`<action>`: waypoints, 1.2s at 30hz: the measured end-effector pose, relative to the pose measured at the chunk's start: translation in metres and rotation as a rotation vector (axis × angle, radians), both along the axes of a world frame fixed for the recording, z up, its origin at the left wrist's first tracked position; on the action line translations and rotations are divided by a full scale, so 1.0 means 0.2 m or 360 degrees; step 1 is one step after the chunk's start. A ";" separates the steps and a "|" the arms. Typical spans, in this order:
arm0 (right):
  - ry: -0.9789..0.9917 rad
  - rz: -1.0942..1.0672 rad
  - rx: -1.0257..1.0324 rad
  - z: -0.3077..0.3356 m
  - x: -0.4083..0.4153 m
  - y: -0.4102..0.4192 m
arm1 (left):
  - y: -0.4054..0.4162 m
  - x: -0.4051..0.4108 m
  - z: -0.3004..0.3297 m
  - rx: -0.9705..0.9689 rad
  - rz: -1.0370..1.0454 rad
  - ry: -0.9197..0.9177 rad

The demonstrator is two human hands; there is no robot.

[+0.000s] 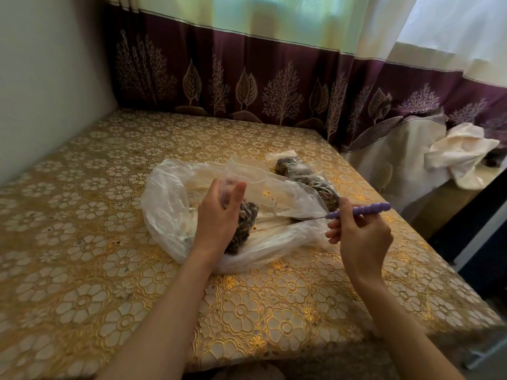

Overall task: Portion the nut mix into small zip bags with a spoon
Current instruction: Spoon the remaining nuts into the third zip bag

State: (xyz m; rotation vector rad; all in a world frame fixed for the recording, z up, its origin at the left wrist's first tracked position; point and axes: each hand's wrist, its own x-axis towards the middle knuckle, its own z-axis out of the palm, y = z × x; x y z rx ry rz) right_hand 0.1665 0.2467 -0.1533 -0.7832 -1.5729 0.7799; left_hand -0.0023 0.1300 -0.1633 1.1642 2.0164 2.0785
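My left hand (219, 215) clamps a part-filled zip bag (244, 229) upright over the big plastic bag (170, 198) on the surface; right hand (359, 237) pinches the purple spoon (362, 210). If the mouth sags, nuts may spill.

one head-worn view looks forward and down, close over the table (82, 270). its near edge sits lowest, the far edge meets a curtain (247, 86).

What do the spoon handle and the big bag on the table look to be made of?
Spoon handle: purple, matte, ribbed, probably moulded plastic; the thin grey shaft looks metal. Big bag: thin, cloudy, translucent plastic film, crinkled and glossy where light catches.
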 end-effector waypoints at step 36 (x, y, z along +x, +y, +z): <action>-0.0086 0.0377 -0.0992 0.21 -0.08 0.18 | -0.17 -0.11 0.27 0.0556 0.0393 -0.0068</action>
